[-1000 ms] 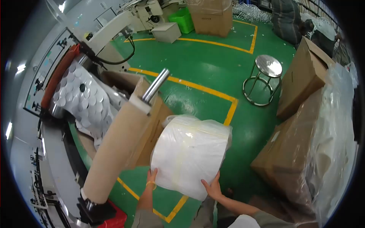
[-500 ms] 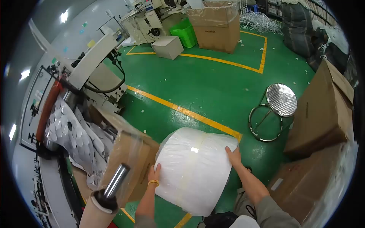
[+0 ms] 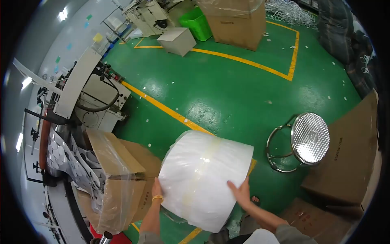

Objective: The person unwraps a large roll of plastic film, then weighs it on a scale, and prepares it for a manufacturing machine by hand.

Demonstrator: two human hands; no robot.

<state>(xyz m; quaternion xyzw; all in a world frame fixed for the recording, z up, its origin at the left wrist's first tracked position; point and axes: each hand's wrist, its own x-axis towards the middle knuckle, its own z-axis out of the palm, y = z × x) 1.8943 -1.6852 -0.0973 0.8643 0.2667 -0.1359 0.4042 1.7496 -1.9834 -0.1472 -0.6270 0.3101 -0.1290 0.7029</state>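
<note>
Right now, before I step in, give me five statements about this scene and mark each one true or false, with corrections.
1. The left hand and right hand are both on the white roll. True.
2. The yellow wristband is worn on the right arm. False: it is on the left.
3. The metal stool stands to the right of the roll in the picture. True.
4. The bin at the back is red. False: it is green.
5. Yellow lines mark the green floor. True.
</note>
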